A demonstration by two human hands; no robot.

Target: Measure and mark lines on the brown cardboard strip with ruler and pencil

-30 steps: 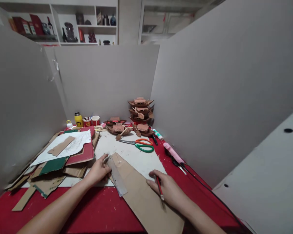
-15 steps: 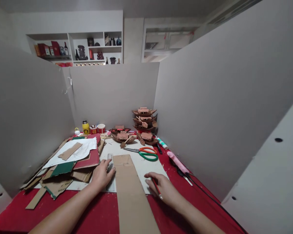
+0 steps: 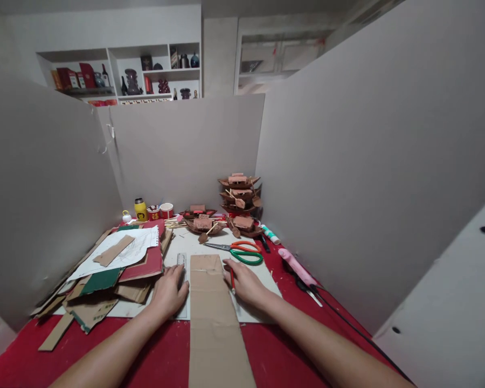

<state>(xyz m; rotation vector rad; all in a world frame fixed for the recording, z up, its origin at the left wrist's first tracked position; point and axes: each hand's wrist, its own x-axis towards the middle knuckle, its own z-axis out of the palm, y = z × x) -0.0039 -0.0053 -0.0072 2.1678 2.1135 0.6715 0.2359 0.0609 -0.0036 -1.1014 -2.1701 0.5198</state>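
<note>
A long strip of brown cardboard (image 3: 216, 323) runs from the white board (image 3: 270, 275) toward me, over the table's front edge. My left hand (image 3: 170, 290) lies over a clear ruler (image 3: 181, 261) left of the strip, fingers loosely stretched and apart. The hand covers the ruler's middle. Between the fingers of my right hand (image 3: 246, 283) is a red pencil (image 3: 232, 281), at the strip's right edge. Scissors (image 3: 242, 252) with one orange and one green handle lie just beyond this hand.
Left of my hands sits a pile of cardboard and paper (image 3: 119, 264). Small model boats (image 3: 239, 196) are stacked at the back, beside cups (image 3: 166, 210) and a yellow bottle (image 3: 140, 209). A pink corded tool (image 3: 297, 267) lies along the right grey partition (image 3: 347, 178).
My right hand has moved left and forward with the pencil, up to the strip's edge. The strip sits straighter and its near end has shifted left. My left hand stays on the ruler.
</note>
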